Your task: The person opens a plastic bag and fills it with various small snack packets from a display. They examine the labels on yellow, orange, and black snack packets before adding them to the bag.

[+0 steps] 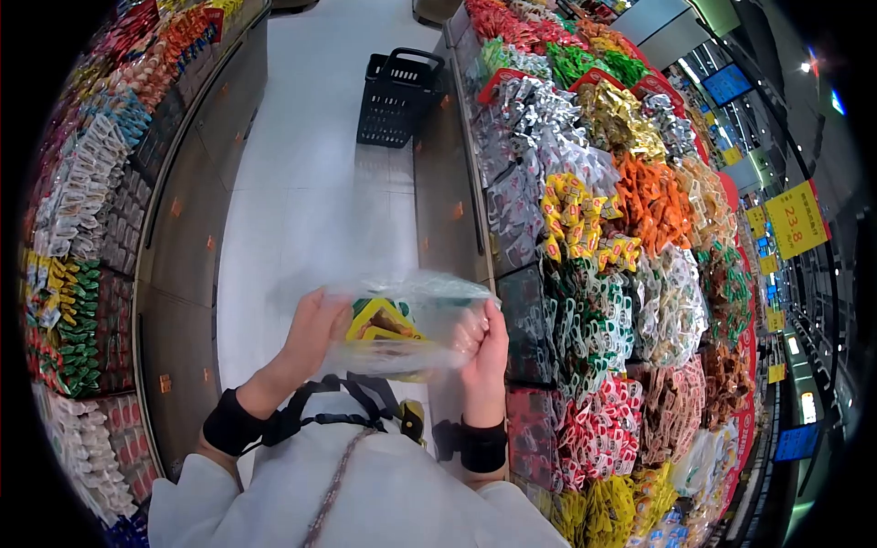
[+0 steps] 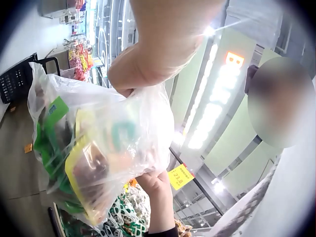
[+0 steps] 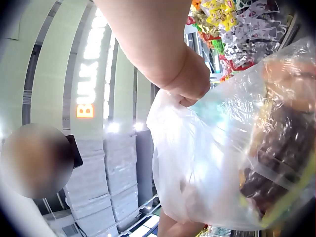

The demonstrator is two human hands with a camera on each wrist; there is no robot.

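Observation:
A clear plastic bag (image 1: 429, 285) hangs in front of the person's body, spread between both hands. Inside it lie food packets, among them a yellow-edged packet (image 1: 384, 321) and, in the left wrist view, a green packet (image 2: 47, 143). The left hand (image 1: 317, 321) grips the bag's left side, with fingers curled over the film. On the opposite side, the right hand (image 1: 484, 342) holds the film, its fingers partly seen through the plastic. In the right wrist view the right hand (image 3: 185, 79) pinches the bag's whitish gathered edge, and dark brown food (image 3: 281, 153) shows through the film.
Bulk bins of wrapped snacks (image 1: 585, 310) line the right side, close to the right arm. Another bin row (image 1: 82, 201) runs along the left. A black shopping basket (image 1: 397, 100) stands on the aisle floor (image 1: 301, 137) ahead. A yellow price sign (image 1: 797, 219) hangs at the right.

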